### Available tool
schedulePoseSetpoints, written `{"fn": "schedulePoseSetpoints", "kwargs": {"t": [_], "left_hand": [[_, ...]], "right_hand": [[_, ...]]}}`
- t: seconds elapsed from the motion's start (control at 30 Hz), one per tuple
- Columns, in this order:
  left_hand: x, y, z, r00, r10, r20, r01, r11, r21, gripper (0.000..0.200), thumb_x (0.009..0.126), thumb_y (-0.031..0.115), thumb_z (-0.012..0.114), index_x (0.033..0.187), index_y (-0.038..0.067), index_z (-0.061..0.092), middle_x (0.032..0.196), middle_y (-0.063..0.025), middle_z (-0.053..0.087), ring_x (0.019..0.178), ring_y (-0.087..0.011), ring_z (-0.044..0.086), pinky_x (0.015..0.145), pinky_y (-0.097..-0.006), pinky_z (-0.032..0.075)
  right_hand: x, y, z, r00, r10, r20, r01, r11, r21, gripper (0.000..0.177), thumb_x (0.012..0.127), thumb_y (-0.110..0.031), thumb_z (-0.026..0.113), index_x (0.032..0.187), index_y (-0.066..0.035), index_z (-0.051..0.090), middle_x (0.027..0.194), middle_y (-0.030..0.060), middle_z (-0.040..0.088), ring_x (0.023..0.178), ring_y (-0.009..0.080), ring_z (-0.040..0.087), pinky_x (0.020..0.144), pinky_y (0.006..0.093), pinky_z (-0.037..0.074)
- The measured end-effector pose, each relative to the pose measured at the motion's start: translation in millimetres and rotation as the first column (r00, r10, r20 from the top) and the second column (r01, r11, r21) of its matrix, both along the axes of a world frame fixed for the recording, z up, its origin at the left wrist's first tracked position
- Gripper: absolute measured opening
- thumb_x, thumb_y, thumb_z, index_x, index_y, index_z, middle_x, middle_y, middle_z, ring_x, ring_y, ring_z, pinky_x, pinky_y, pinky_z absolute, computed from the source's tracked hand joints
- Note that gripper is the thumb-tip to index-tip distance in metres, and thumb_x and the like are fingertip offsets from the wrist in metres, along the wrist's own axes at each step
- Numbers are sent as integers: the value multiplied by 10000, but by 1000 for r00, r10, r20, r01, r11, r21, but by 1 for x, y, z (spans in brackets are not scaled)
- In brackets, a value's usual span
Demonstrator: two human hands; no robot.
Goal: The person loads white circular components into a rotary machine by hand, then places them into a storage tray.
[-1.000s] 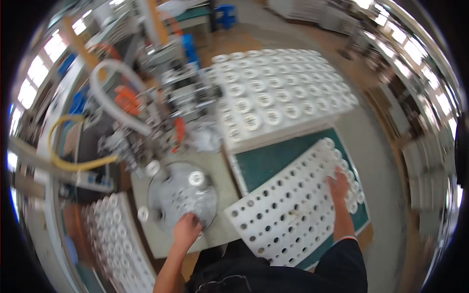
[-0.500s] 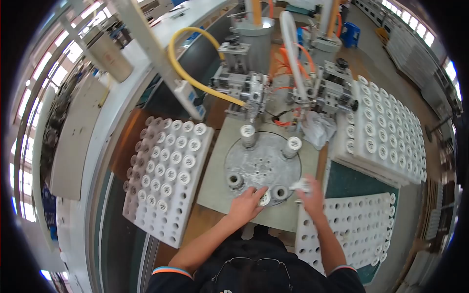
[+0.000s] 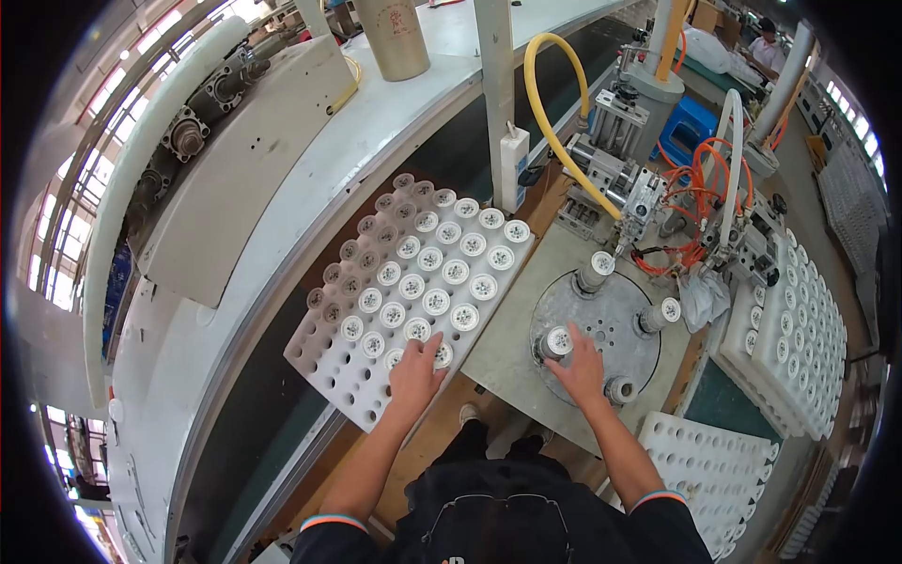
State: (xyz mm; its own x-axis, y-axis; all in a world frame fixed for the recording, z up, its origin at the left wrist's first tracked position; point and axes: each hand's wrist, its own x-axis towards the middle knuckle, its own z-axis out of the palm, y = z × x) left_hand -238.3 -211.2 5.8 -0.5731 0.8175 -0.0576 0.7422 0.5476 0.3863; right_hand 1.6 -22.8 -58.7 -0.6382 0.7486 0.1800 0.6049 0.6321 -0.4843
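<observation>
My left hand (image 3: 415, 378) is at the near edge of the left white holed tray (image 3: 315, 362), its fingers closed around a round white-topped piece (image 3: 443, 354) in the tray. Rows of similar pieces fill the tray's far part. Over the round metal turntable (image 3: 615, 334), my right hand (image 3: 581, 368) has thumb and fingers around another white-topped piece (image 3: 559, 340), which sits upright in a holder. Two more such pieces stand on the turntable, one at the back (image 3: 602, 264) and one at the right (image 3: 670, 310). A near holder (image 3: 620, 389) has nothing in it.
Metal clamping units (image 3: 644, 202) with a yellow hose (image 3: 532, 89) and orange tubes stand behind the turntable. Stacked trays of pieces (image 3: 799, 329) are at the right, above a mostly bare holed tray (image 3: 709, 446). A post (image 3: 498, 103) rises behind the left tray.
The view has turned left. My left hand has moved from the turntable to the left tray. My right hand has brought its piece from the turntable's right side onto a holder.
</observation>
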Motion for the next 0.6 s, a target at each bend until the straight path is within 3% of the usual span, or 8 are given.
{"fn": "schedulePoseSetpoints", "kwargs": {"t": [0.07, 0.1, 0.13, 0.2, 0.23, 0.3, 0.47, 0.6], "left_hand": [[-7, 8, -18, 985, -146, -90, 140, 987, -76, 715, 675, 175, 755, 1319, 162, 446, 1085, -118, 494, 885, -285, 594, 614, -396, 504], [-4, 12, -14, 985, -162, -61, 154, 980, -123, 755, 671, 175, 760, 1343, 143, 417, 1176, -142, 478, 968, -288, 573, 736, -411, 496], [-5, 12, -14, 984, -171, -58, 163, 979, -121, 755, 671, 175, 760, 1343, 143, 417, 1176, -142, 478, 968, -288, 573, 736, -411, 496], [-3, 6, -18, 935, -262, -239, 277, 960, 30, 811, 667, 171, 766, 1377, 136, 376, 1294, -172, 433, 1118, -292, 510, 938, -440, 405], [-4, 2, -21, 933, -271, -237, 286, 958, 32, 811, 667, 171, 766, 1377, 136, 376, 1294, -172, 433, 1118, -292, 510, 938, -440, 405], [-1, -8, -30, 927, -282, -246, 299, 953, 38, 884, 647, 149, 780, 1408, 141, 330, 1387, -182, 353, 1135, -291, 487, 1064, -486, 248], [12, -20, -32, 957, -250, -148, 254, 967, 7, 900, 640, 147, 785, 1416, 146, 328, 1419, -181, 312, 1238, -282, 399, 1071, -530, 205], [32, -34, -6, 970, -184, -158, 205, 970, 131, 800, 683, 123, 749, 1389, 121, 372, 1390, -214, 332, 1294, -347, 316, 1070, -533, 184]], "right_hand": [[15, -15, 6, 966, -212, -146, 186, 967, -174, 780, 683, -208, 748, 1369, -106, 391, 911, 94, 533, 816, 255, 530, 711, 384, 412], [27, -21, 4, 965, -220, -142, 195, 966, -170, 780, 683, -208, 748, 1369, -106, 391, 911, 94, 533, 816, 255, 530, 711, 384, 412], [42, -27, 1, 938, -302, -169, 265, 941, -211, 740, 694, -182, 728, 1356, -85, 410, 887, 92, 527, 788, 244, 520, 704, 370, 416], [68, -36, 0, 899, -393, -192, 342, 905, -253, 702, 706, -156, 708, 1342, -64, 428, 862, 91, 521, 761, 233, 510, 697, 356, 420], [80, -40, 2, 874, -431, -224, 373, 891, -258, 661, 712, -140, 694, 1322, -57, 453, 833, 85, 515, 739, 225, 499, 687, 350, 421], [91, -44, 3, 840, -482, -249, 422, 869, -260, 621, 718, -123, 679, 1301, -51, 478, 805, 79, 509, 717, 217, 489, 677, 344, 422], [68, -22, 0, 953, -251, -168, 252, 968, -17, 532, 749, -163, 660, 1255, -78, 520, 769, 86, 533, 726, 264, 522, 697, 388, 405], [-7, 6, 10, 989, 3, -151, 21, 987, 162, 462, 765, -186, 648, 1207, -102, 545, 829, 80, 587, 793, 267, 558, 705, 404, 398]]}}
